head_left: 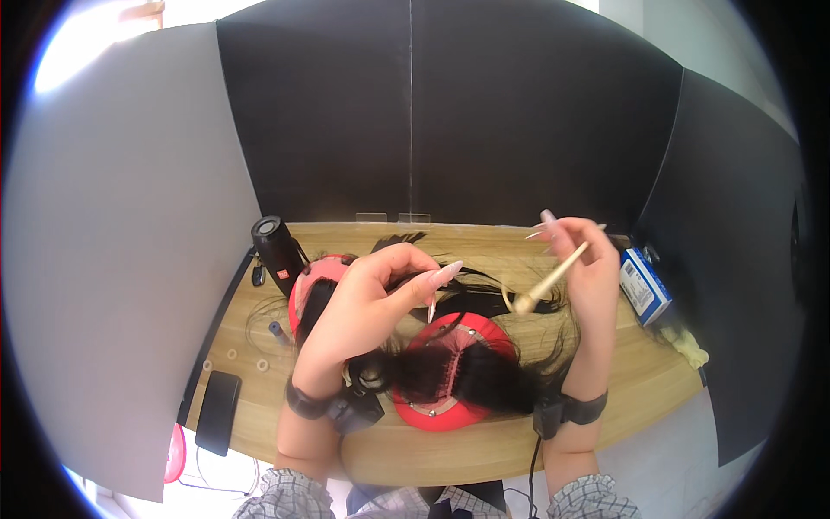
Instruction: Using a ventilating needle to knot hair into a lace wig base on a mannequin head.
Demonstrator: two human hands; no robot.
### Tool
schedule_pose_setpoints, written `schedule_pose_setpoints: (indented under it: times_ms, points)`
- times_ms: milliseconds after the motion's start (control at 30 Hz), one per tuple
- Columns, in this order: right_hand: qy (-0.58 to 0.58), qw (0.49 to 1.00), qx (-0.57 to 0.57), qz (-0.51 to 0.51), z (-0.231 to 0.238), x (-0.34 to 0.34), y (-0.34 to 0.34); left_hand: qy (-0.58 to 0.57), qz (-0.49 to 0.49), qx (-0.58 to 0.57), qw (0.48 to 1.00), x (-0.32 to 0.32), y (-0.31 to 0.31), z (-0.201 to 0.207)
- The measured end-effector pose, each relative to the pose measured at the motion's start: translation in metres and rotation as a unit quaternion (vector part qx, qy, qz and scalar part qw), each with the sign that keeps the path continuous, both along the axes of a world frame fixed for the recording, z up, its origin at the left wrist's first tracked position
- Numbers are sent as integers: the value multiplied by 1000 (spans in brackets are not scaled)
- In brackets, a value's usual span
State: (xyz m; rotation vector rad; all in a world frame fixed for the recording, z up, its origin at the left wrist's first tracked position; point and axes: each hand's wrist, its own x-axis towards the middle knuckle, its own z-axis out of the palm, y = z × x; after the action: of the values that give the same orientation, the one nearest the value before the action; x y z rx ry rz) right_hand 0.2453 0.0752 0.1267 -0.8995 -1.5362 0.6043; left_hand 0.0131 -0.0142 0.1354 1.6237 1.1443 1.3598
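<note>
My right hand (590, 259) is raised over the right of the table, closed on a pale, tapered wooden stick (553, 281) whose thicker end points down toward the middle. My left hand (380, 290) is held bent above the left side of the work, with fingers curled and the long-nailed thumb pressed in. Whether it pinches any hair strands is too fine to tell. Below and between the hands lies a red dome (443, 419) carrying a pink net cap with black hair (497, 376), parted down the middle and fixed with pins.
Behind my left forearm sits a second red-and-pink head form (304, 290) with black hair. A black cylindrical speaker (275, 251) stands at the back left, a dark phone (219, 413) lies front left, and a blue-and-white box (644, 285) is at right. Tall panels (484, 112) enclose the table (372, 454).
</note>
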Motion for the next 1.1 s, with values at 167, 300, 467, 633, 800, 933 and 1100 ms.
schedule_pose_setpoints:
  times_ms: [167,300,467,633,800,933,1100]
  points:
    - [30,945,-112,305,-5,-35,-36,-43,5,59,997,4,6,-10]
    - [74,920,-105,371,-15,-52,-36,-36,19,82,996,3,6,-13]
    - [85,928,-104,348,-13,-42,-30,12,69,121,990,3,9,-14]
    - [93,944,-115,294,-5,-19,-19,-86,87,92,988,-2,6,-4]
    - [133,943,-104,286,-2,2,-3,-137,119,101,978,-12,8,-2]
    - [154,946,-110,262,1,16,1,-142,131,110,975,-23,10,-2]
    - [49,981,-98,158,-17,56,30,-122,129,96,979,-22,14,-5]
